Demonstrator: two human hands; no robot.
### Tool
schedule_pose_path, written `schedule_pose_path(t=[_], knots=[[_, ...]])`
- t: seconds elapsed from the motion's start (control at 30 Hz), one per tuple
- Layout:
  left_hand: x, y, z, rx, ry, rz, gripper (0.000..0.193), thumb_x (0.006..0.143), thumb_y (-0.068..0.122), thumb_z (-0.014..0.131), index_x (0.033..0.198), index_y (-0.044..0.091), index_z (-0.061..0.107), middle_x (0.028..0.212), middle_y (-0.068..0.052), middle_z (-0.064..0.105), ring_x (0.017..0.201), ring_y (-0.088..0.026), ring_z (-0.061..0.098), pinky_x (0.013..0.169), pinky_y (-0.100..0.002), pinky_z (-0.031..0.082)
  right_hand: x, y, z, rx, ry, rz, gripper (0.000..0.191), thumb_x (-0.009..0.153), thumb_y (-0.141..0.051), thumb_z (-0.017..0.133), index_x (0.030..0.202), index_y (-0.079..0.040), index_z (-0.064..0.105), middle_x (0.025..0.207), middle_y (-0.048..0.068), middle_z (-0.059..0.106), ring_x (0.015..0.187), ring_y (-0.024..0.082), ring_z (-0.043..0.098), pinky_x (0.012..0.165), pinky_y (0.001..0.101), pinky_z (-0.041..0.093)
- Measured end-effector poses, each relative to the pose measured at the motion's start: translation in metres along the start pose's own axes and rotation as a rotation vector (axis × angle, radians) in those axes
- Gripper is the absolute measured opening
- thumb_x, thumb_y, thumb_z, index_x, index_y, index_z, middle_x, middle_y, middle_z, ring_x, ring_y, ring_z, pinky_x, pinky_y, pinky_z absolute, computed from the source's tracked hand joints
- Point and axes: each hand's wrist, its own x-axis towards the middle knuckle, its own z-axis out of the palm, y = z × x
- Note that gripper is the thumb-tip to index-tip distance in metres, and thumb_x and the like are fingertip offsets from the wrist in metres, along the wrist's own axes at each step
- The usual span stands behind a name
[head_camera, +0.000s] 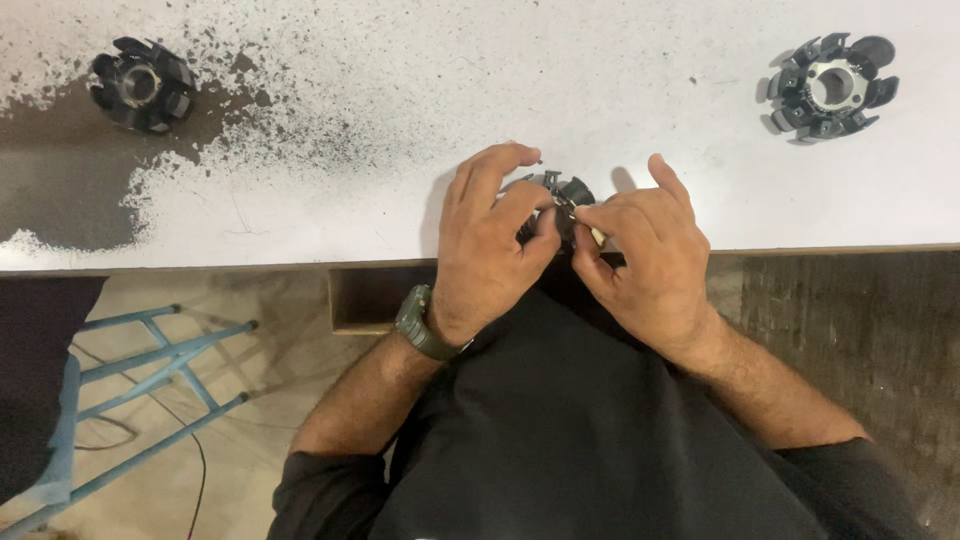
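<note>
— What are the hands doing?

— Both sit at the near edge of the tabletop (620, 60), closed around one small black toothed part (572, 190). The left hand (492, 240), with a dark watch (422, 325) on its wrist, curls over the part's left side, fingers bent and thumb tucked in against it. The right hand (650, 255) pinches at the part's right side with thumb and forefinger; something small and pale shows just at those fingertips, too small to identify.

— So neither is slack?

— No, both grasp the same piece, which is mostly hidden between them, touching the tabletop near its front edge.

— And the surface?

— White, worn, with a big dark patch and black speckling on the left. A black ring-shaped part with teeth (142, 84) lies on that patch, far left. A second toothed ring with a bright metal centre (830, 86) lies far right, well apart from the hands.

— The room?

— Pale floor beneath, a blue metal frame (150, 385) at lower left, and the person's dark clothing filling the bottom.
</note>
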Motion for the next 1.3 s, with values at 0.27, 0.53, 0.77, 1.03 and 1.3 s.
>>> schedule_pose_path(t=[0.27,0.53,0.77,1.03,1.3], knots=[[0.006,0.006,-0.007,-0.032,-0.123,0.035,0.020,0.080,0.009,0.076,0.098,0.006,0.068,0.131,-0.011,0.060,0.124,-0.031,0.056,0.103,-0.046,0.046,0.009,-0.005,-0.008,0.009,-0.075,0.058,0.025,0.086,0.001,0.080,0.106,-0.007,0.066,0.090,0.007,0.065,0.086,0.026,0.065,0.122,0.0574,0.044],[0.004,0.003,0.010,0.023,-0.050,-0.020,0.014,0.086,0.007,0.074,0.090,0.006,0.061,0.127,-0.009,0.061,0.112,-0.028,0.058,0.095,-0.044,0.047,0.003,-0.004,-0.012,0.075,-0.026,0.064,0.024,0.090,0.000,0.079,0.109,-0.006,0.066,0.098,0.006,0.069,0.090,0.025,0.070,0.119,0.0536,0.048],[0.000,0.000,0.020,0.083,0.015,0.003,0.013,0.082,0.005,0.070,0.090,0.005,0.059,0.127,-0.010,0.061,0.113,-0.030,0.058,0.095,-0.047,0.044,0.001,0.000,-0.007,0.023,-0.007,-0.008,0.027,0.088,-0.001,0.081,0.110,-0.006,0.067,0.099,0.007,0.070,0.096,0.025,0.070,0.117,0.0554,0.047],[-0.002,-0.001,0.019,0.059,0.029,0.019,0.015,0.081,0.002,0.070,0.089,0.005,0.057,0.127,-0.011,0.062,0.114,-0.030,0.058,0.095,-0.047,0.045,0.002,-0.002,-0.005,-0.018,-0.027,-0.031,0.026,0.088,0.002,0.081,0.108,-0.007,0.068,0.097,0.007,0.066,0.094,0.025,0.068,0.119,0.0548,0.048],[0.008,0.010,-0.021,0.060,0.096,0.055,0.025,0.087,0.010,0.076,0.105,0.004,0.059,0.131,-0.017,0.055,0.117,-0.035,0.058,0.097,-0.045,0.050,0.006,0.001,-0.014,0.075,0.091,0.004,0.025,0.092,0.003,0.076,0.110,-0.007,0.063,0.100,0.008,0.069,0.096,0.030,0.069,0.118,0.0562,0.047]])
